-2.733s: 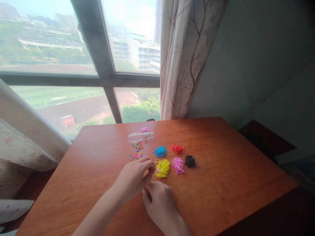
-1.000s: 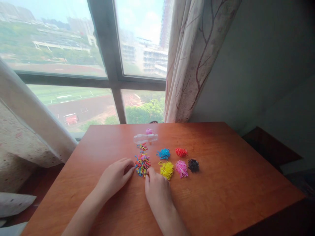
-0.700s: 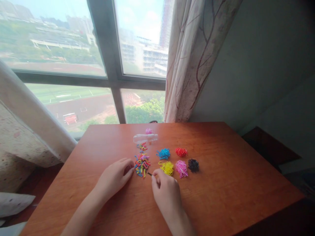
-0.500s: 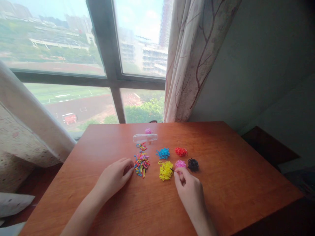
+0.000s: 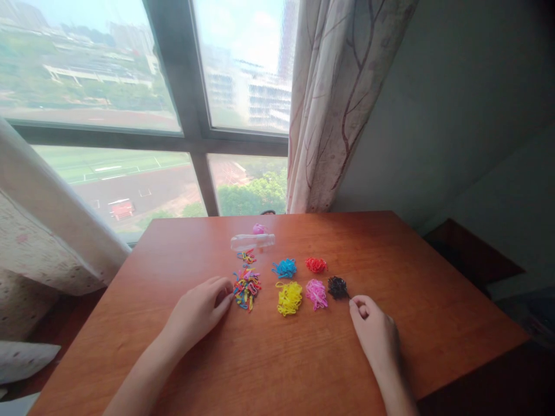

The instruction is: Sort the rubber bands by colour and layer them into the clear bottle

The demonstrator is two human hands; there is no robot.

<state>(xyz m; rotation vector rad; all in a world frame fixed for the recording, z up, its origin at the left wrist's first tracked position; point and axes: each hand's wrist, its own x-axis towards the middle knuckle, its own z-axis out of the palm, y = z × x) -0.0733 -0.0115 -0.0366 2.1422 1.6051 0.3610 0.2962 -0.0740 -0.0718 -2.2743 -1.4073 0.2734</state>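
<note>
My right hand (image 5: pixel 373 329) pinches a black rubber band (image 5: pixel 348 296) between thumb and forefinger, at the lower right edge of a pile of black rubber bands (image 5: pixel 337 288). Beside the pile of mixed-colour rubber bands (image 5: pixel 247 289) rests my left hand (image 5: pixel 202 306), its fingers curled and the tips close together at the pile's left edge. Whatever those fingertips hold, if anything, cannot be made out. Between the hands lie separate piles of yellow bands (image 5: pixel 289 298), pink bands (image 5: pixel 316 294), blue bands (image 5: pixel 284 268) and red bands (image 5: pixel 316 265).
A smaller mixed cluster of bands (image 5: pixel 246 257) lies behind the main mixed pile. Beyond it are a clear plastic container (image 5: pixel 252 242) on its side and a pink-purple object (image 5: pixel 259 229). The wooden table (image 5: pixel 260 364) reaches toward the window and curtain (image 5: pixel 321 115).
My right hand has moved right, from between the yellow and pink piles to the black pile, carrying the black rubber band. My left hand stays by the mixed pile. The view shifts slightly.
</note>
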